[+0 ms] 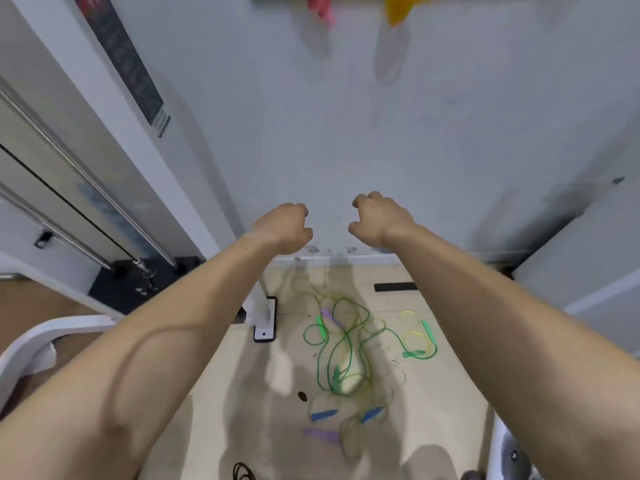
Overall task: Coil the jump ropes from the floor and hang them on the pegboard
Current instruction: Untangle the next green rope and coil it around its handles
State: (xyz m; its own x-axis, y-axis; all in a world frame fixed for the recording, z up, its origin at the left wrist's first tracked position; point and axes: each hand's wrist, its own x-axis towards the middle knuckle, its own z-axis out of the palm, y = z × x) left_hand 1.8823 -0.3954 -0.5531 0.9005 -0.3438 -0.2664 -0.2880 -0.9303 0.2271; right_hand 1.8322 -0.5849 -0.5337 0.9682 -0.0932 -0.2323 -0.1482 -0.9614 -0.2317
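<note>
The jump ropes [341,344] are lying tangled and uncoiled on the floor [242,393] by the far wall [433,133], none hung yet, while the left hand [284,226] and right hand [377,220] are hovering above them, fingers curled inward, gripping nothing.

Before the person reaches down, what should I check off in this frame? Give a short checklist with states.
1. Left hand free: ok, fingers curled, nothing in it.
2. Right hand free: ok, curled, holding nothing.
3. Jump ropes in view on the floor: ok, below the hands.
4. Ropes separated: not ok, their cords cross in one tangle.
5. Handles to grab visible: ok, green handle, blue handle and purple handle show.
6. Free peg above: cannot tell, only a blurred pink item and yellow item at the top edge.
</note>
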